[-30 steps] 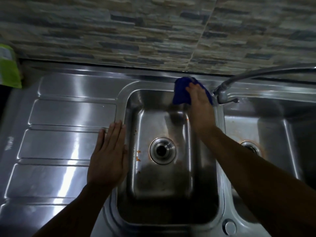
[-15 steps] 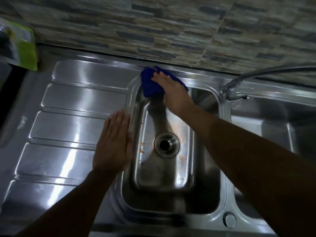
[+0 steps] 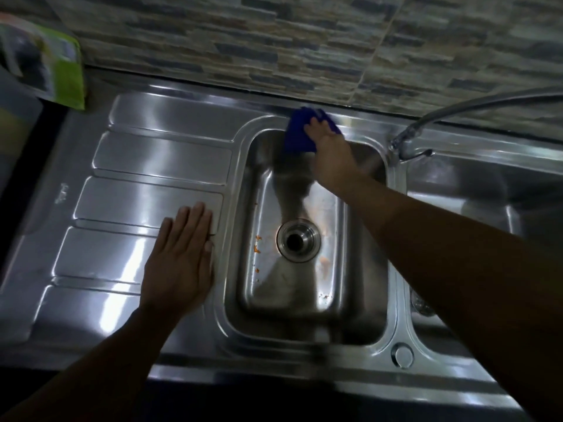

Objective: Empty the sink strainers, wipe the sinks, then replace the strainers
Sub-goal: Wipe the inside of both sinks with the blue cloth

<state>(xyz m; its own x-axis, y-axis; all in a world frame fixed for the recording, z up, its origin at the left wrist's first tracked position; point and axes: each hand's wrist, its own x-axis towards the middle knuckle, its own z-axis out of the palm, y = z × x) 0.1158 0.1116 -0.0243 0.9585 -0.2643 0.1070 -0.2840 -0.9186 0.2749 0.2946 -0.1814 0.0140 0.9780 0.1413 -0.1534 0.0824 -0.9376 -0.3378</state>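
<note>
Below the stone-tiled wall (image 3: 274, 41), the right hand (image 3: 330, 147), grip released flat on the crumpled blue cloth (image 3: 297, 138), had slid from the far-left corner of the steel left basin (image 3: 240, 166) back to mid-rim, the left hand (image 3: 179, 263) likewise released on the ribbed drainboard (image 3: 137, 193), so the orange specks (image 3: 257, 248) remained unwiped.

Illumination is dim, with light from above. Bright glare streaks lie on the drainboard (image 3: 137, 196) ribs and the sink basin (image 3: 274, 287) floor. Near corners fall almost black. The blue cloth (image 3: 297, 138) and far-left green packet (image 3: 65, 74) are blurred. Wide-angle distortion bows the tiled wall (image 3: 274, 41) along its base.
</note>
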